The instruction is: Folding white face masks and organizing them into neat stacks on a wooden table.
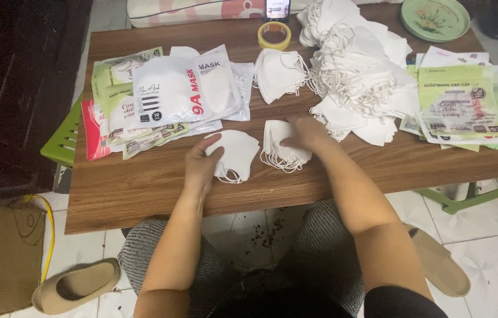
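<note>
I take the wooden table (143, 194) as my landmark. Near its front edge, about the middle, my left hand (201, 168) lies over a small stack of folded white masks (234, 154), fingers curled round its left side and gripping it. Just to the right of that stack, my right hand (303, 133) presses flat, fingers spread, on a second small stack of masks (281, 150) whose ear loops trail toward the front edge; it pins the stack and has not closed round it.

Further back on the table, right of centre, a big loose heap of white masks (361, 70) spreads out, with a smaller fanned bundle (278, 72) left of it. On the left side lie printed mask packets (166, 94), and a pile of flat empty bags (467, 103) sits at the right end. A roll of yellow tape (274, 35) stands at the back edge, a green plate (435, 17) at the back right corner.

As I judge it, handling these stacks well means squaring the edges with both palms, tucking in loops, and keeping the piles apart.
</note>
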